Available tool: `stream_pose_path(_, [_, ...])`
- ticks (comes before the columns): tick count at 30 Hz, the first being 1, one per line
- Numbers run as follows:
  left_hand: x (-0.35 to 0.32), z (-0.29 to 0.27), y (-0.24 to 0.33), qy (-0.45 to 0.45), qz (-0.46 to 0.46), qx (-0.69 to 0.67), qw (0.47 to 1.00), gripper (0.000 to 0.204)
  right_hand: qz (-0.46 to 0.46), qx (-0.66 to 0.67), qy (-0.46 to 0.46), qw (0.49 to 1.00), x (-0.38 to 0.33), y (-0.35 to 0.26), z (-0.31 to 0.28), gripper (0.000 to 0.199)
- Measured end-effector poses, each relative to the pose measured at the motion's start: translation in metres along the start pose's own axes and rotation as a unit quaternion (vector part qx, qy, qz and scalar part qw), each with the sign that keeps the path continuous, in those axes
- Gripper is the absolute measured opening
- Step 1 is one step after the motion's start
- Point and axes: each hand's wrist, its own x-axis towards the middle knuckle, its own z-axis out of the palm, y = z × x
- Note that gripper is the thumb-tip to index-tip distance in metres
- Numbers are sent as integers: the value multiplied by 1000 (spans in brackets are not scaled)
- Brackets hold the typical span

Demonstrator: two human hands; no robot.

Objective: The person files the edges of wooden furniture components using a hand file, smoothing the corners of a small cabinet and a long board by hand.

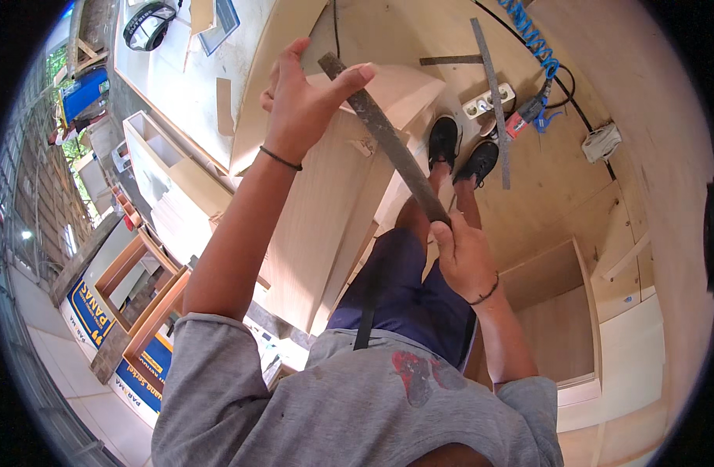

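My right hand [464, 253] is closed around the near end of a long, flat, dark grey strip [392, 144] with a worn, rough-looking surface. The strip slants up and left in front of my legs. At its far end my left hand [302, 105] is open, fingers spread, its thumb across the strip; whether it touches is hard to tell. Beyond, a similar grey strip [493, 109] lies near my shoes, with a shorter dark strip [450, 60] beside it. A pale wood-grain cabinet piece [302, 218] stands left of my legs.
A white power strip [478, 106], a red power tool [520, 121] and a coiled blue air hose [528, 31] lie ahead right. An open wooden box [587, 311] stands at right. A white-topped work surface [170, 86] and wooden frames [139, 257] are at left.
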Motion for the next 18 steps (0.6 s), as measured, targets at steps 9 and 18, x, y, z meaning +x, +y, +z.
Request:
stream_pose_path(9, [-1, -1, -3, -13, 20, 13, 1000, 97, 6, -11, 3, 1000, -1, 9, 23, 34])
stream_pose_path(18, [5, 5, -26, -2, 56, -96, 994, 81, -5, 0, 46, 999, 8, -3, 58, 36])
